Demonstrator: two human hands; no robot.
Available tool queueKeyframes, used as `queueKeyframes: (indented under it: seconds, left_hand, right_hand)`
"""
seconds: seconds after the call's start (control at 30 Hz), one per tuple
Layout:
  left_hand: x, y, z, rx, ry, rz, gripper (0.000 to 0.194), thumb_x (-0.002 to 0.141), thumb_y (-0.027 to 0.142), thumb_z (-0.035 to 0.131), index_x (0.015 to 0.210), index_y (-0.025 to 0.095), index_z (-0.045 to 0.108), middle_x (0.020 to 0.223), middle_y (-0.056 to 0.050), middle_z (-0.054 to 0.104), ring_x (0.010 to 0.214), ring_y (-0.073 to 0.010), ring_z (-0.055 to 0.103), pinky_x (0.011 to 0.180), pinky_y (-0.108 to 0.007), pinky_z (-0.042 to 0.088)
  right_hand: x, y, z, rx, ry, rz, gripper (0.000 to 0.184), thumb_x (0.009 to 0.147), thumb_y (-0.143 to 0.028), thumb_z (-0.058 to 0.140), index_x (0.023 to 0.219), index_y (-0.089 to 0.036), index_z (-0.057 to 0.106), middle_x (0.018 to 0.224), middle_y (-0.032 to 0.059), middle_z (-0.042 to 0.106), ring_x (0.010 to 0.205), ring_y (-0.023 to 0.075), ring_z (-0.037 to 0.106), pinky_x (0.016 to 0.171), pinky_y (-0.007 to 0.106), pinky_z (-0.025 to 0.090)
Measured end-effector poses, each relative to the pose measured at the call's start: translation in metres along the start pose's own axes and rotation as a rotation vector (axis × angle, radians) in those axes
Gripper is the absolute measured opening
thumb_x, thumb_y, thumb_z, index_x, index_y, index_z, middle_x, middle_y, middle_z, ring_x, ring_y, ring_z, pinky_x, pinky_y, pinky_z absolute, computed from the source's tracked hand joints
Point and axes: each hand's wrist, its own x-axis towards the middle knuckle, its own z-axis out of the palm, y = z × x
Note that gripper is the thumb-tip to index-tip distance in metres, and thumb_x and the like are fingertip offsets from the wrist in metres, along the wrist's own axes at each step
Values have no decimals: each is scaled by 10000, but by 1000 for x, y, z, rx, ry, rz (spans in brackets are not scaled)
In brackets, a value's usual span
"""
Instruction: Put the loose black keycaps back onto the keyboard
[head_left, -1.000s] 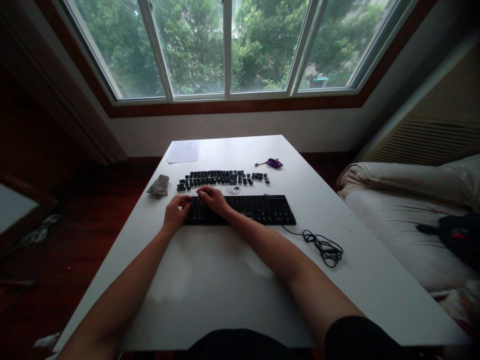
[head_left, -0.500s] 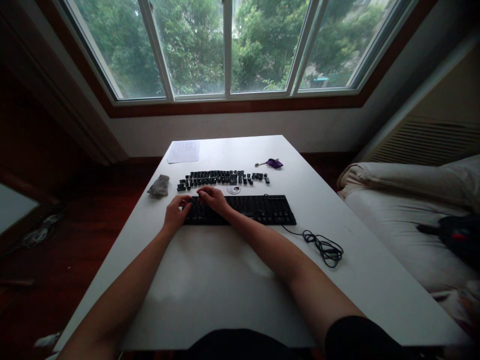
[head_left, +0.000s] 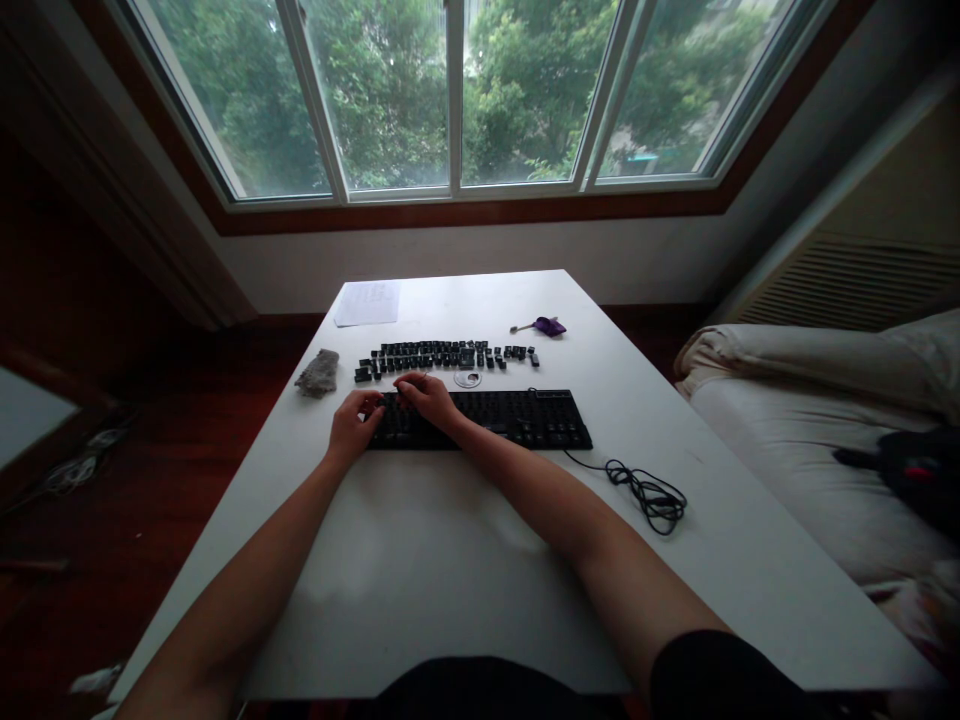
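Observation:
A black keyboard point(head_left: 510, 415) lies flat on the white table, with many of its keys off. My left hand point(head_left: 352, 425) is curled at the keyboard's left end, fingers and thumb closed on its upper left corner. Over the left part of the keyboard, my right hand point(head_left: 427, 397) has its fingers pinched together; a small dark thing seems to be at the fingertips, too small to name surely. Loose black keycaps point(head_left: 427, 355) stand in rows just behind the keyboard. Between them and the keyboard lies a small clear ring-shaped tool point(head_left: 468, 380).
A grey rag point(head_left: 319, 373) lies at the table's left edge, and paper point(head_left: 367, 303) at the far left corner. A brush with a purple part point(head_left: 549, 327) sits at the back right. The coiled cable point(head_left: 649, 497) rests on the right of the white table point(head_left: 420, 560).
Both hands stay at nearly the same place on the left of the keyboard. Only slight finger motion shows; the things on the table have not moved.

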Motion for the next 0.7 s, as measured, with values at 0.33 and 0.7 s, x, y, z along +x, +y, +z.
queueKeyframes:
  seconds: [0.33,0.7]
  left_hand:
    - [0,-1,1,-7,-3,6,246,816,310,651,1044,220,636,970,-31,673,806,-178,652,790,-343,550]
    - [0,3,-1,13,-15,66,248,869,282,594,1105,242,661,1001,-37,643,864,-188,640,802,-343,550]
  right_hand:
    - [0,-2,0,15,-16,-4,289,859,-426,605,987,-178,679,699,-1,667,604,126,628,602,240,516]
    - [-1,-6,1,43,-6,9,284,839,-424,624,956,-170,672,709,4,664,644,138,647,592,236,514]
